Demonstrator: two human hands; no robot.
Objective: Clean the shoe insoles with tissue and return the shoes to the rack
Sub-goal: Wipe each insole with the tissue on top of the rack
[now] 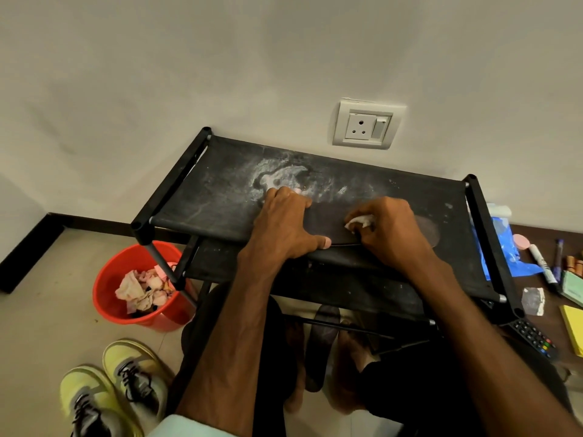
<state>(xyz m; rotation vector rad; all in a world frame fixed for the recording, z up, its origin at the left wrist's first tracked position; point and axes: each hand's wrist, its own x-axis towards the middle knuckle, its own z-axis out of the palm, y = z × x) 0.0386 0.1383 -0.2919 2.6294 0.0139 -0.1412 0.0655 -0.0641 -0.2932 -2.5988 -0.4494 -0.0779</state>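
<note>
Head view, left hand [284, 222] clamping one dark insole [426, 233] flat on the rack [214, 197] top, fingers curled over its far edge, right hand [391, 231] closed round one white tissue [359, 221] touching it, two yellow shoes [135, 370] on the floor, left.

Rack [202, 200] top shelf: left half bare, open from above. My left hand [284, 222] on the insole [325, 222] and right hand [394, 228] with tissue [359, 221] fill the middle. Wall [220, 74] blocks just behind; end bars [485, 238] fence both sides. Red bucket [107, 279] and sneakers [132, 373] crowd the floor at left; markers [541, 263], remote [533, 339] at right.
</note>
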